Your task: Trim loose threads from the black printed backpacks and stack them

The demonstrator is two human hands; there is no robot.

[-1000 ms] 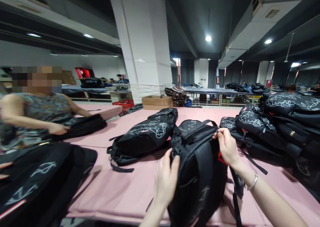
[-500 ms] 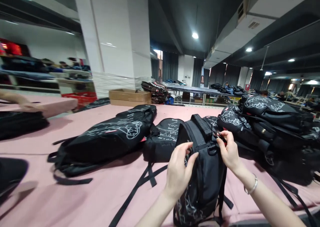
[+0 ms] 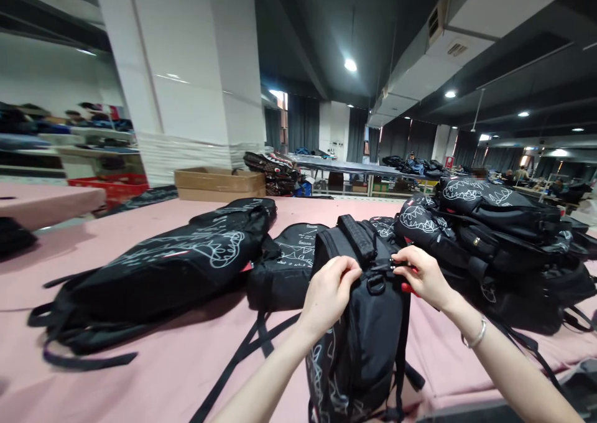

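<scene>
A black backpack (image 3: 364, 342) with white scribble print stands upright at the near edge of the pink table (image 3: 153, 373). My left hand (image 3: 329, 295) is closed on its top left side, fingers pinching the fabric near the carry handle. My right hand (image 3: 420, 275) is closed in a pinch on the zipper pull at the bag's top right, beside a small metal ring. A bangle sits on my right wrist.
A black backpack (image 3: 172, 261) lies flat to the left, a smaller black bag (image 3: 291, 258) behind mine. A heap of black backpacks (image 3: 494, 236) fills the right. Loose straps trail over the table. A cardboard box (image 3: 219, 183) and a white pillar (image 3: 181, 74) stand beyond.
The view has swung right, so the person at the left has dropped out of sight. The backpack now stands more upright. My hands have closed in on its top zipper.
</scene>
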